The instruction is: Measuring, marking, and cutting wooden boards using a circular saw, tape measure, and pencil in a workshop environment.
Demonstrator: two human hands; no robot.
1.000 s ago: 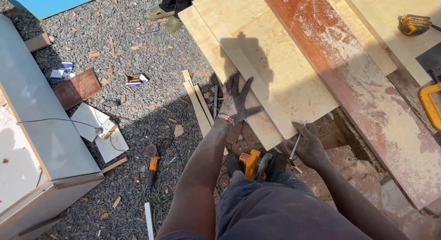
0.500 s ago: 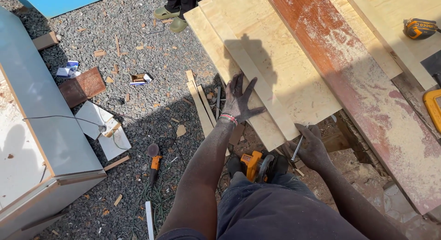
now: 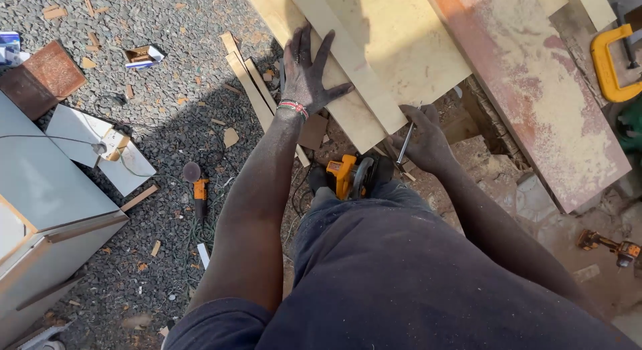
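My left hand (image 3: 306, 70) lies flat with fingers spread on the near end of a pale wooden board (image 3: 348, 102), a beaded band at the wrist. My right hand (image 3: 421, 139) is closed around a thin metal tool (image 3: 405, 134) at the board's near edge. Wider pale plywood sheets (image 3: 401, 49) lie under and beside the board. An orange and black circular saw (image 3: 351, 176) rests on the ground just below both hands, in front of my knees.
A long reddish worn plank (image 3: 535, 102) runs along the right. A yellow clamp (image 3: 612, 62) sits at the far right. A grey cabinet (image 3: 40, 189) stands at the left, an orange hammer (image 3: 198, 186) lies on the gravel, and a drill (image 3: 605, 244) lies at lower right.
My view has shifted and drawn nearer to the boards. My left hand stays flat on the board and my right hand keeps its hold on the metal tool.
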